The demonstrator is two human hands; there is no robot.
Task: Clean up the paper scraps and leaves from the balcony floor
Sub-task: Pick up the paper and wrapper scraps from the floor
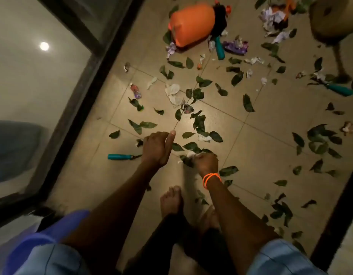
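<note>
Green leaves (199, 122) and crumpled white paper scraps (173, 93) lie scattered over the tiled balcony floor (251, 147). My right hand (206, 162), with orange bands at the wrist, is low over the floor and grips a small bunch of leaves and a bit of white paper (187, 158). My left hand (158, 148) hovers just left of it, fingers curled under and thumb pointing up; whether it holds anything is hidden. My bare feet (171, 201) stand below the hands.
An orange container (191, 24) lies tipped at the top beside a purple wrapper (235, 47). Teal-handled tools lie at left (120, 156), top centre (220, 49) and right (340, 90). A dark door frame (72, 108) bounds the left, a dark edge (338, 215) the right.
</note>
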